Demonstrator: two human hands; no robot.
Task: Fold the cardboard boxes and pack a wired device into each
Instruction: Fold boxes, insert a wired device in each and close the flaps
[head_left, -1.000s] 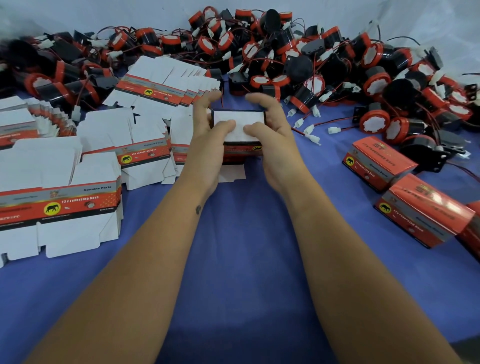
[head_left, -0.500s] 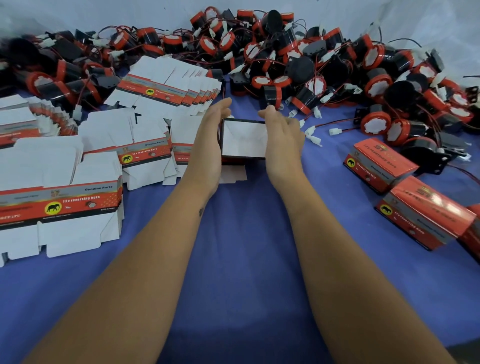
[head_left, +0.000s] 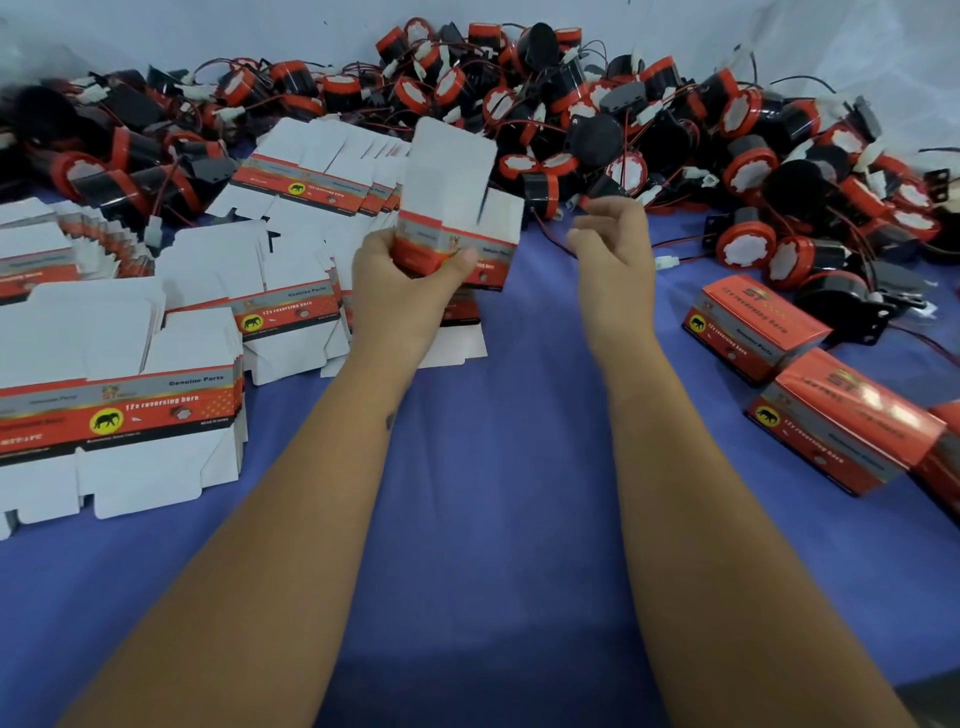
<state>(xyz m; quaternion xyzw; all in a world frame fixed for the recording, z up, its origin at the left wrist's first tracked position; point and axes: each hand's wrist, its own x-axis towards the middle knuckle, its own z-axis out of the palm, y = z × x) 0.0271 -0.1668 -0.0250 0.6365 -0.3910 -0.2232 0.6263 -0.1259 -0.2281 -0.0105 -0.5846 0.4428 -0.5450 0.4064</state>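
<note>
**Box held up in the left hand, right hand free beside it**

The left hand (head_left: 402, 283) grips a cardboard box (head_left: 457, 234) round its lower printed band, thumb curled across the near face, holding it upright above the blue tabletop (head_left: 493, 519). The box's white top flaps stand open and point to the far side, their edges reaching up in front of the device heap. The right hand (head_left: 610, 249) hangs just right of the box, apart from it, its fingers loosely curled and holding nothing; a thin red wire runs just behind it.

The wired devices (head_left: 571, 119), black and red with white connectors, lie heaped along the whole far edge and curve down the far right. Flat unfolded boxes (head_left: 119, 405) lie in fanned stacks at the left, from the near-left edge up to the heap, with one stack directly under and behind the left hand. Three finished boxes (head_left: 758, 332) lie at the right, one behind the other toward the near-right edge.

Between the two forearms and across the near middle, the blue tabletop lies bare, a wide lane bounded by the flat stacks on the left and the finished boxes on the right.
</note>
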